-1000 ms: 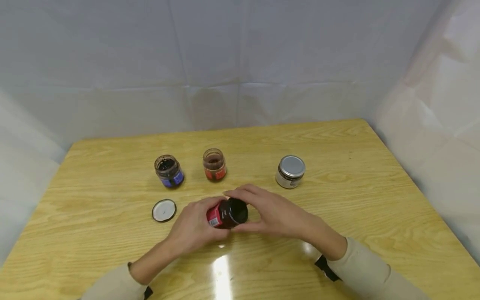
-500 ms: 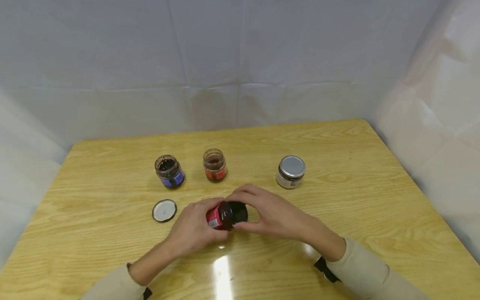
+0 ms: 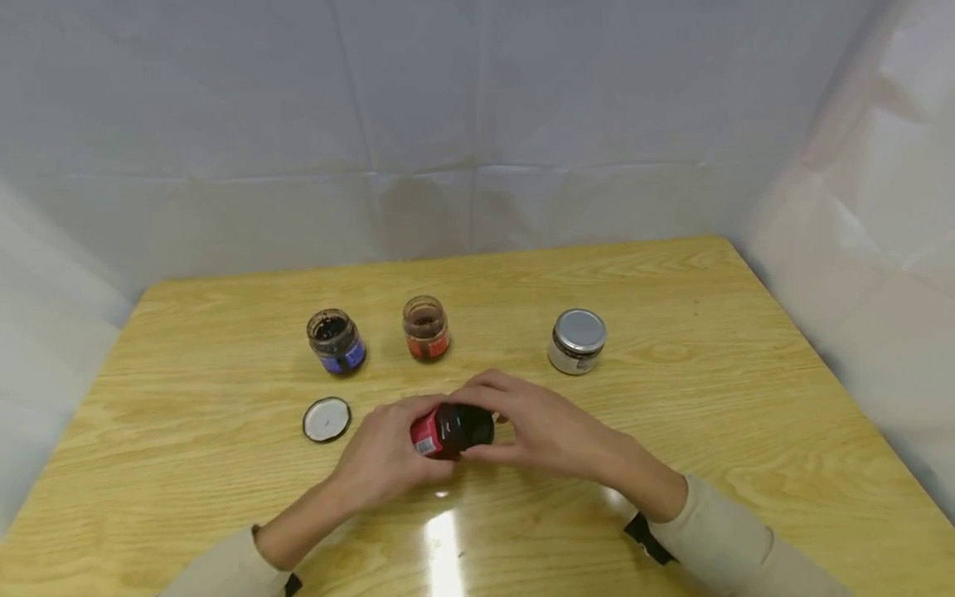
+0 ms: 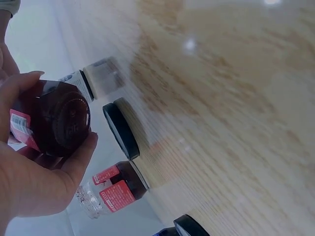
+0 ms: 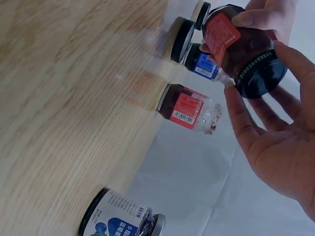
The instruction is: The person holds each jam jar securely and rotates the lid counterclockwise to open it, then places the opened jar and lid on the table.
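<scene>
L hand [image 3: 388, 444] grips dk-red glass jar w/ red label [image 3: 446, 431], tilted above yellow wood table [image 3: 716, 398]; R hand [image 3: 548, 427] pinches its round black lid [image 3: 477, 424] btwn thumb & fingers.

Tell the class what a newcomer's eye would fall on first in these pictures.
Probably the tilted dark jar that the left hand and right hand hold, low in the head view's middle. Next, perhaps the open blue-labelled jar and open red-labelled jar standing beyond it. The silver-lidded jar stands apart on the right.
</scene>
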